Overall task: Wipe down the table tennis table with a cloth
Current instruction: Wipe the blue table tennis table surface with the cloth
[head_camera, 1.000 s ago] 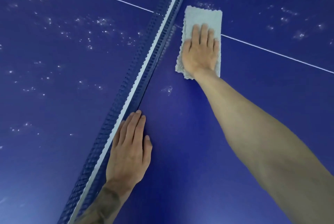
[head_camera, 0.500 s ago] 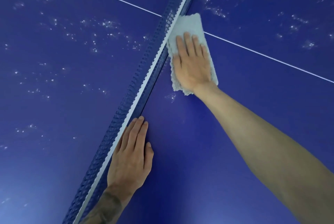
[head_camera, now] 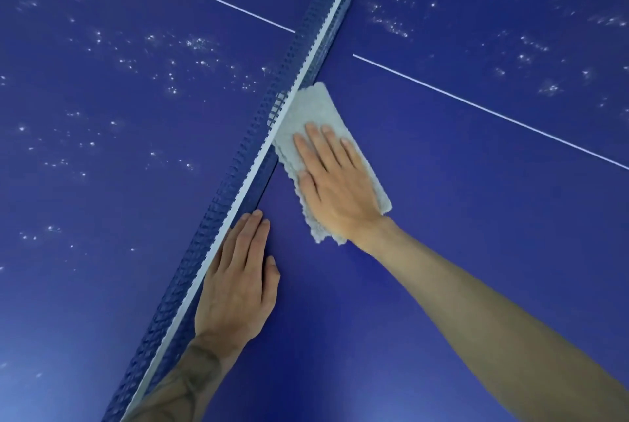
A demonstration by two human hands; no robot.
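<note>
blue table: one, glossy top, divided by a net.
net: one, dark blue mesh with a white top band, running from lower left to upper right.
white line: one, thin, crossing both halves of the table and passing under the net.
white specks: many, scattered over the half left of the net and over the right half beyond the line.
cloth: one, pale grey-green, folded into a thick oblong with fuzzy, layered edges. it lies flat on the right half, on the near side of the line, its far left corner touching the net.
hands: two, bare.
right hand: palm down on the cloth, fingers straight and slightly spread, pressing it to the table; cloth shows past the fingertips and along both sides.
left hand: palm down on the bare table, fingers straight and pressed together alongside the net, thumb a little apart. it is near the cloth but not touching it.
tattoo: one, dark, on the left forearm.
</note>
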